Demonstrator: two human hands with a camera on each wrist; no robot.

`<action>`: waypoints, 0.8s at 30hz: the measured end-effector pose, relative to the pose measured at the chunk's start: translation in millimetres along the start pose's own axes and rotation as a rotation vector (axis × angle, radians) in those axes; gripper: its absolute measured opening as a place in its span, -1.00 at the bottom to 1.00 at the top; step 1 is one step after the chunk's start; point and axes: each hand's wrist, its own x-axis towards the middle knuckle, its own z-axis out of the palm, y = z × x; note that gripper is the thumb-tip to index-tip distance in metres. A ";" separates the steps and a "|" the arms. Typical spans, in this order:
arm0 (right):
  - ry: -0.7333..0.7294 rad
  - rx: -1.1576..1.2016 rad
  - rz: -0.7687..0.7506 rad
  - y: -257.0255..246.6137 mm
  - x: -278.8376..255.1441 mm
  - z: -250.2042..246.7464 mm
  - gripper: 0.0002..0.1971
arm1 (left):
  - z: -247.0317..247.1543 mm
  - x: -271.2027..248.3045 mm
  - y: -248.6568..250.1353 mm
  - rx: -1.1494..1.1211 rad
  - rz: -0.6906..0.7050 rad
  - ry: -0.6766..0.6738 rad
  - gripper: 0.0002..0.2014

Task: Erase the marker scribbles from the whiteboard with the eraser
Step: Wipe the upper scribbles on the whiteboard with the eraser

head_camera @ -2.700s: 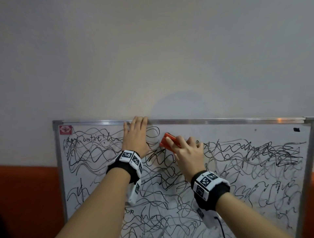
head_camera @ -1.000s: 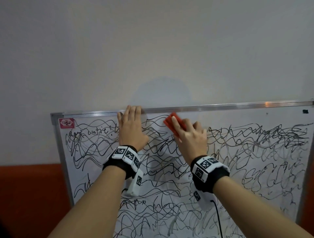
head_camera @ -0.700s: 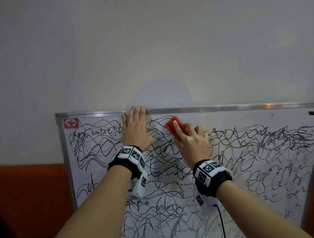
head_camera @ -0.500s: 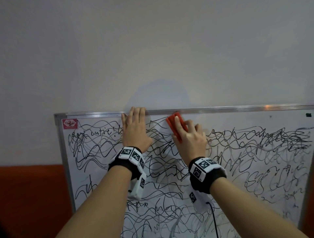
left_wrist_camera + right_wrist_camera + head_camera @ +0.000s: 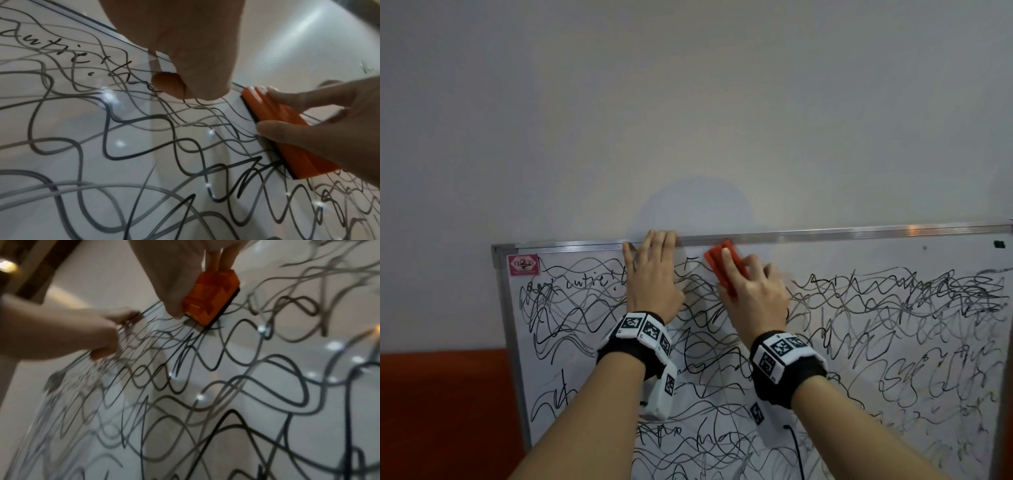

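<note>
Right hand (image 5: 753,294) is gripping the orange eraser (image 5: 724,269) and has been nudging it up to the whiteboard (image 5: 893,342) top edge, seemingly clearing a small patch, left hand (image 5: 652,277) flat beside, scribbles (image 5: 859,359) mostly remaining.

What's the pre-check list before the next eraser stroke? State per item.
1. Right hand grips eraser: ok.
2. Eraser's dark pad flat on whiteboard: ok in the left wrist view.
3. Left hand braces the board, fingers flat at the top frame: ok.
4. Left hand clear of a leftward stroke: not ok, it sits close beside the eraser.
5. Scribbles gone: not ok, most remain.
6. Pad cleanliness: cannot tell.
</note>
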 end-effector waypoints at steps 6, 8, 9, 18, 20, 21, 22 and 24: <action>0.001 -0.010 -0.018 -10.8 -2.5 0.7 -0.33 | -3.2 -0.2 3.0 -0.015 -0.011 -0.021 -0.07; -0.032 -0.025 -0.080 -16.1 0.6 1.4 -0.34 | -3.1 -0.5 2.1 -0.016 -0.008 -0.018 -0.04; -0.033 -0.024 -0.061 -15.9 2.0 1.4 -0.34 | -3.5 -0.4 1.4 -0.012 -0.004 -0.023 -0.04; -0.014 -0.062 -0.095 -17.8 5.0 -1.4 -0.35 | -2.4 -0.2 -0.9 -0.025 -0.002 -0.031 -0.05; -0.040 -0.093 -0.185 -21.1 4.5 -1.2 -0.29 | -4.1 -0.6 0.4 -0.038 -0.006 -0.038 -0.05; -0.052 -0.116 -0.234 -20.3 5.1 -0.8 -0.26 | -4.4 -0.6 0.5 -0.038 -0.009 -0.041 -0.05; -0.052 -0.122 -0.248 -16.8 7.8 -1.1 -0.25 | -5.2 -0.2 0.6 -0.034 -0.012 -0.045 -0.05; -0.028 -0.107 -0.184 -5.5 12.6 -3.9 -0.28 | -5.0 0.1 0.6 -0.017 -0.016 -0.052 -0.04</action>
